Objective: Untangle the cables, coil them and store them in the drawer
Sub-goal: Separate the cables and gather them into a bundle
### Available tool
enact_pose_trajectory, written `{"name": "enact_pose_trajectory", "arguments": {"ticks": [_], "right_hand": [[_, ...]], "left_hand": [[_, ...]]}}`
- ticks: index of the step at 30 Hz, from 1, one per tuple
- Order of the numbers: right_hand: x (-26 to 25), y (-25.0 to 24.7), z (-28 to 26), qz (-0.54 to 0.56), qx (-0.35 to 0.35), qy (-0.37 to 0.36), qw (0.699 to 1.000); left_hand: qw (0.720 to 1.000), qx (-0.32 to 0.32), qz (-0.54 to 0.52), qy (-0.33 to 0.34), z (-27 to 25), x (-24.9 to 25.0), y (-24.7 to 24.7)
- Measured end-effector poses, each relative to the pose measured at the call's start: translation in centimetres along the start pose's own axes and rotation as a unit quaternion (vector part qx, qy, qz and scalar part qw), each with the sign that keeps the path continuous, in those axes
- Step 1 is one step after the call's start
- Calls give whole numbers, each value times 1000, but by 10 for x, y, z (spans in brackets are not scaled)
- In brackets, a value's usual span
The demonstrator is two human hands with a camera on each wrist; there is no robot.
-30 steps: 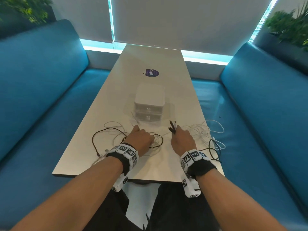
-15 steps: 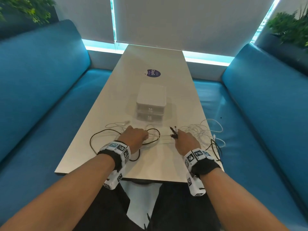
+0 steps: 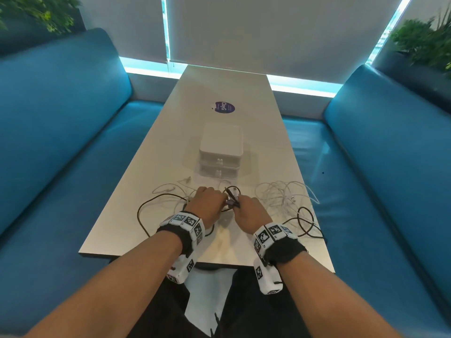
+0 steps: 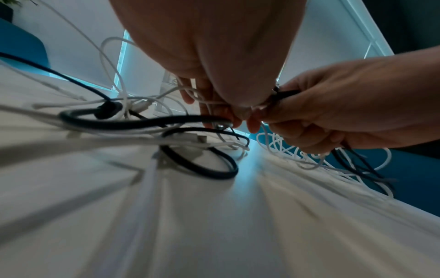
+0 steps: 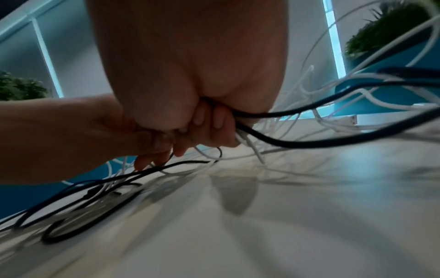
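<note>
A tangle of black and white cables lies on the near end of the white table point(image 3: 219, 245). My left hand point(image 3: 219, 201) and right hand point(image 3: 238, 203) meet at its middle, fingers curled. The left hand point(image 4: 214, 111) pinches thin white cable point(image 4: 112, 62) strands, and a black cable point(image 4: 190, 120) runs to its fingertips. The right hand point(image 5: 209, 124) grips a black cable point(image 5: 309, 143) together with white strands; dark plug ends point(image 3: 231, 195) stick up between the hands. The white two-drawer unit point(image 3: 220, 147) stands just beyond, with both drawers closed.
A loose white cable pile point(image 3: 285, 196) lies to the right near the table edge, with black loops point(image 3: 305, 220) beside it. Another black loop point(image 3: 146, 208) spreads left. Blue benches point(image 3: 61, 142) flank the table. A round purple sticker point(image 3: 225, 107) lies further back.
The hands were apart with a thin strand stretched between them. They have since come together, the left moving right and the right moving left, and the tangle bunches between them.
</note>
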State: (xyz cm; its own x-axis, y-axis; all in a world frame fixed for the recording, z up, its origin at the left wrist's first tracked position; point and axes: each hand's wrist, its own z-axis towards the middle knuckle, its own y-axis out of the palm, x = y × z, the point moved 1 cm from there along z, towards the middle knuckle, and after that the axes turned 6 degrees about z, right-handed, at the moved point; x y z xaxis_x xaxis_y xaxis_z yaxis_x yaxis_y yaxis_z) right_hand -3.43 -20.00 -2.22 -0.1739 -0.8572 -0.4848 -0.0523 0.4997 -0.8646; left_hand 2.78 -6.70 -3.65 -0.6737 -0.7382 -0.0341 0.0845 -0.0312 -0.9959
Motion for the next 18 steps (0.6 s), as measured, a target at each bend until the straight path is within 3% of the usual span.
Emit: {"name": "enact_pose_trajectory", "arguments": {"ticks": [4, 9, 15, 18], "right_hand": [[17, -9, -2, -38, 21, 35, 998], [62, -32, -9, -57, 63, 147, 985], [38, -24, -10, -38, 110, 95, 989], [16, -12, -10, -23, 93, 48, 994]], "left_hand": [[999, -45, 2, -7, -4, -14, 9], [996, -84, 24, -23, -6, -40, 13], [995, -79, 56, -13, 0, -23, 8], [996, -50, 74, -8, 1, -8, 0]]}}
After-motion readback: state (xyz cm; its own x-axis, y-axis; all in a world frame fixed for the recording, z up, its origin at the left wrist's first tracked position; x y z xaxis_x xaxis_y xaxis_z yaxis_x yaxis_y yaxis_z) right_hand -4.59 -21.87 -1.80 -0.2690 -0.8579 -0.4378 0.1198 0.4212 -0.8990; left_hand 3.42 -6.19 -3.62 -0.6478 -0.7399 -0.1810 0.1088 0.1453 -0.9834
